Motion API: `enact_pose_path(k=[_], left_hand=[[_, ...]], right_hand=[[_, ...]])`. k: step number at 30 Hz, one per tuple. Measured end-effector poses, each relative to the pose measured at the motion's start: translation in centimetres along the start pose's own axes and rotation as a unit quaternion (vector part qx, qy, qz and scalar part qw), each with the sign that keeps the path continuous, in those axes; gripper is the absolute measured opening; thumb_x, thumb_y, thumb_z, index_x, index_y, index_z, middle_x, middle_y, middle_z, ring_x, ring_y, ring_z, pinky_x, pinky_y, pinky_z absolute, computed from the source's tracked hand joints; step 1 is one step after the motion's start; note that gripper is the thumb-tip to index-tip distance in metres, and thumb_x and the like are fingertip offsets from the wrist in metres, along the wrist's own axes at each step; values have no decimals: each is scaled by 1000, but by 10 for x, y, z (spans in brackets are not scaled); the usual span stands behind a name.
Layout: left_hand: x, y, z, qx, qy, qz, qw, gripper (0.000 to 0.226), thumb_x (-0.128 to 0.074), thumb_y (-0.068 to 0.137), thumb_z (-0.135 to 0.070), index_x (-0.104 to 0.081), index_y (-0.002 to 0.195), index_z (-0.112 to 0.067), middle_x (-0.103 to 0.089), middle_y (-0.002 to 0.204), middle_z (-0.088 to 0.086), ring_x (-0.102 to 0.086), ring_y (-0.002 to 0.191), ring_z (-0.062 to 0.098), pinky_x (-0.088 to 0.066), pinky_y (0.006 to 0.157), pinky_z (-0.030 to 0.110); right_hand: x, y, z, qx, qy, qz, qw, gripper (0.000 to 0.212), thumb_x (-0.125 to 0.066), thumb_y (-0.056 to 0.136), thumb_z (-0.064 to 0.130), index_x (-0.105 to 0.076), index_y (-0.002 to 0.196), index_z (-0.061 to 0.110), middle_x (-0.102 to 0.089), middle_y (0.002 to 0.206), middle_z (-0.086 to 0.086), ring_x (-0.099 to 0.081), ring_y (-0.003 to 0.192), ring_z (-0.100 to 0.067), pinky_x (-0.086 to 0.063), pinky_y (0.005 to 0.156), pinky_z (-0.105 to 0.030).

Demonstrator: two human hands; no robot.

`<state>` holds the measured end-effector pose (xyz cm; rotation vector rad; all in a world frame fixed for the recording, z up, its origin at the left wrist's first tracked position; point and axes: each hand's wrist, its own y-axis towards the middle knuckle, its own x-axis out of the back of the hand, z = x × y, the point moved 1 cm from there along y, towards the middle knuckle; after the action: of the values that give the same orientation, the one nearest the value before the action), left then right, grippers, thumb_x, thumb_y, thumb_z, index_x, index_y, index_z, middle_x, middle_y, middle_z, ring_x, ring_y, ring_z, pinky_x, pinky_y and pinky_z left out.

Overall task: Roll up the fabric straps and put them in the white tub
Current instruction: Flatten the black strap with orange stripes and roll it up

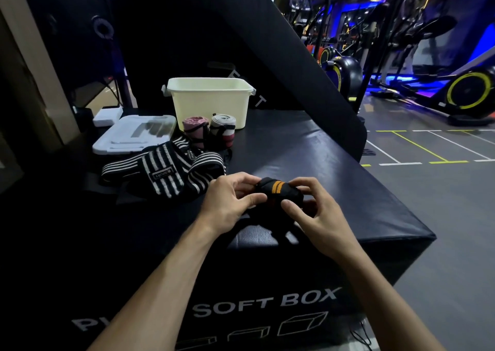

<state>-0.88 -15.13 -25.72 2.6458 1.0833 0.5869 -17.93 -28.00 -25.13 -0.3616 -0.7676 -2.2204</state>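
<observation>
I see both hands — left hand [227, 200] and right hand [313, 214] — gripping a rolled black strap with orange stripes [280, 191], fingers curled round it. The white tub [211, 101] stands well apart.

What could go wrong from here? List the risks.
1. The black fabric strap with orange stripes, pinched between the left hand and right hand, may unroll if released.
2. The white plastic tub stands behind two rolled straps; reaching over could topple them.
</observation>
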Motion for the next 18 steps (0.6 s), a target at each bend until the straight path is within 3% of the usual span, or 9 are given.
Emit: enact_pose_path(k=[4,8,14,18], left_hand=[[1,-1,-2,3,-13,11,1000,31,-86,80,-10,-75,107,-20,-79,95,-1,-76,91,10,-58,86,24],[5,2,-7,-3,-24,-36,999,28,-87,80,-18,-77,105,-19,-79,93,-1,-75,89,10,-58,84,24],[15,4,-19,-12,-58,-95,994,20,-85,82,-16,-77,100,-16,-79,85,-5,-75,81,6,-54,72,16],[36,10,-24,-24,11,-73,997,24,-86,82,-28,-76,103,-22,-78,88,-9,-73,84,2,-53,77,16]], right_hand=[[-3,-3,-1,8,-14,3,1000,43,-80,84,29,-56,118,38,-67,107,18,-69,87,-8,-54,79,-25],[-8,0,4,35,12,-22,999,51,-83,83,25,-57,124,38,-67,106,20,-70,88,-11,-57,78,-25],[-17,14,10,48,41,-49,997,56,-80,84,34,-59,136,29,-71,113,3,-74,88,-10,-55,77,-18],[-24,28,12,45,72,-45,995,52,-74,85,35,-60,135,26,-68,120,-4,-76,83,-16,-60,76,-28]])
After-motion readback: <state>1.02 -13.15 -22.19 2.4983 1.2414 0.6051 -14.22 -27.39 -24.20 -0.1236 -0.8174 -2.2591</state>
